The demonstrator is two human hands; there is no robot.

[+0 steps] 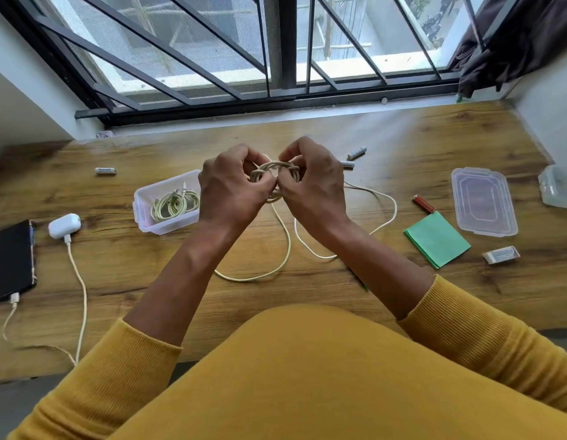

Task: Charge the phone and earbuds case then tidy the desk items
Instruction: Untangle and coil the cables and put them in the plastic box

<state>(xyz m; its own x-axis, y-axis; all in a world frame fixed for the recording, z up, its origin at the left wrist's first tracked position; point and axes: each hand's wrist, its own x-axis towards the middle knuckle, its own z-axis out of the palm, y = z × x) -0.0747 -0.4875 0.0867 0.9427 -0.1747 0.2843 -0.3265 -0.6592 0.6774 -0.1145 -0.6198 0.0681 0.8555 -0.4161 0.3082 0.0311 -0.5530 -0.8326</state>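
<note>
Fingers [260, 185] pinch coiled cream cable [275, 173], tail loose.

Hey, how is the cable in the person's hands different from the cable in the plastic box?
The cable in the hands is only partly coiled: a long tail trails loose over the desk. The cable in the box is a finished bundle with no slack outside.
The first is held above the desk by the left hand and right hand; the second lies untouched in the clear box.
Both are pale, cream-white cords wound in loops.
</note>
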